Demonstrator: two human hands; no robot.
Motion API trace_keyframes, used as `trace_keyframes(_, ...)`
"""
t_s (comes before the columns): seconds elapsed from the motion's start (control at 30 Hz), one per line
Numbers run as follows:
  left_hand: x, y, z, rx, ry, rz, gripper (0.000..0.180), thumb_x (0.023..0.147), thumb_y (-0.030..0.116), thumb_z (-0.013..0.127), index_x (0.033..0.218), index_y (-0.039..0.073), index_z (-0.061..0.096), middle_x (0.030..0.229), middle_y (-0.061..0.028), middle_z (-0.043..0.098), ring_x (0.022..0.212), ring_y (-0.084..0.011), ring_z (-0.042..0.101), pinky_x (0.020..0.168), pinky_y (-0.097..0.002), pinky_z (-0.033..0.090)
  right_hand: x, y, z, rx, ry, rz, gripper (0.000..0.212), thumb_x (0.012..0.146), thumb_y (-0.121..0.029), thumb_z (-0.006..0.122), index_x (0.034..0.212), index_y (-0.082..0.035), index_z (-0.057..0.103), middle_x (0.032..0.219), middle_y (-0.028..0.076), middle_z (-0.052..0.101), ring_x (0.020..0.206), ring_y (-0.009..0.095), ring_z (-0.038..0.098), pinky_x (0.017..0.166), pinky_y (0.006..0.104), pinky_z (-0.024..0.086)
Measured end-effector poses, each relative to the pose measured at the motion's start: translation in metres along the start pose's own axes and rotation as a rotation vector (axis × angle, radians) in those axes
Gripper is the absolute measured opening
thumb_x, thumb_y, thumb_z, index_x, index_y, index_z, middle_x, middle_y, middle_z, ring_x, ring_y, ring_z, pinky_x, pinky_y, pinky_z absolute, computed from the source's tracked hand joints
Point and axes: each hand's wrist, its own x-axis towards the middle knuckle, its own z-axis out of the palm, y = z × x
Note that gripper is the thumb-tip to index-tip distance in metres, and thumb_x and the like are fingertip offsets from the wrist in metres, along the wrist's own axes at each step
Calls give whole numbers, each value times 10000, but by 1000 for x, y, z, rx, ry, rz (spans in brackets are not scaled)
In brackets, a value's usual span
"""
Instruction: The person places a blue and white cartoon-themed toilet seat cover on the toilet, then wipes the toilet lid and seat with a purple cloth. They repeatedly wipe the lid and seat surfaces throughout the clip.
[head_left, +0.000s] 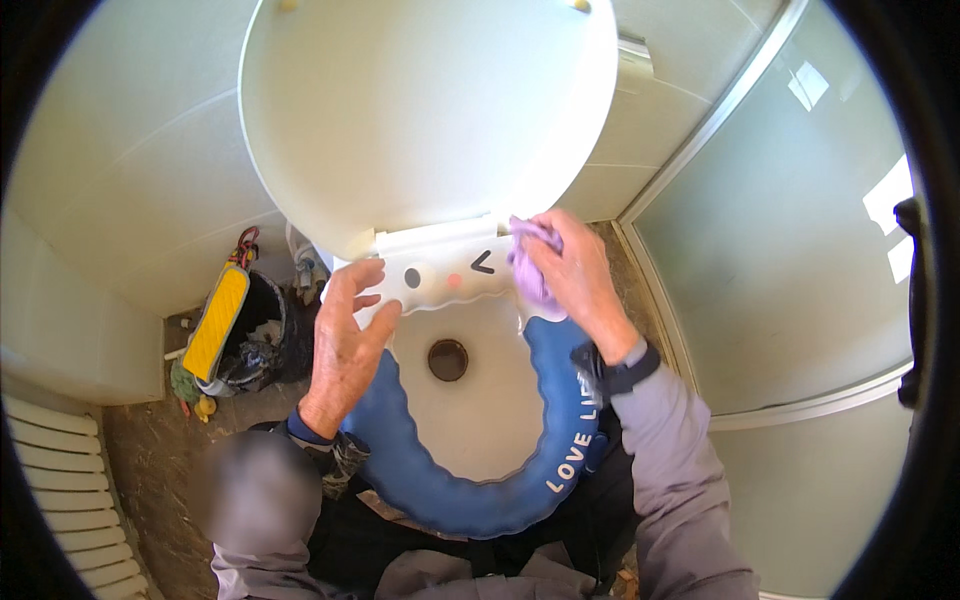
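Apparently wiping, the right hand (pixel 578 272) grips a purple cloth (pixel 532 268) at the toilet seat (pixel 470 508)'s one o'clock, the left hand (pixel 350 330) empty, loosely spread at ten; next, steady pressure seems needed.

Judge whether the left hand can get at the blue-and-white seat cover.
Probably yes: the left hand looks empty and is right by the upper left of the seat cover, with nothing visible between.

Pale capital lettering (pixel 572 455) is what I see on the blue seat cover (pixel 430 505), right of the frame's lower middle, its upper end reaching my dark wristband (pixel 632 371).
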Motion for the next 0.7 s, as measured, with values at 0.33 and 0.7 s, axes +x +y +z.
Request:
trace_keyframes(0.33,-9,8,-42,-140,128,-76,298,979,70,683,1265,-8,650,1151,-115,705,1005,-189,690,859,-325,562,65,25,58,-1124,-129,-550,139,868,-40,656,998,-37,706,958,133,624,897,321,668,739,442,562)
trace_keyframes(0.7,-11,11,-44,-191,126,-113,228,985,102,687,1192,7,690,902,-65,714,782,-105,615,710,-272,513,70,8,26,-1029,-160,-466,107,896,-74,629,965,-63,710,948,151,663,898,333,702,752,454,577)
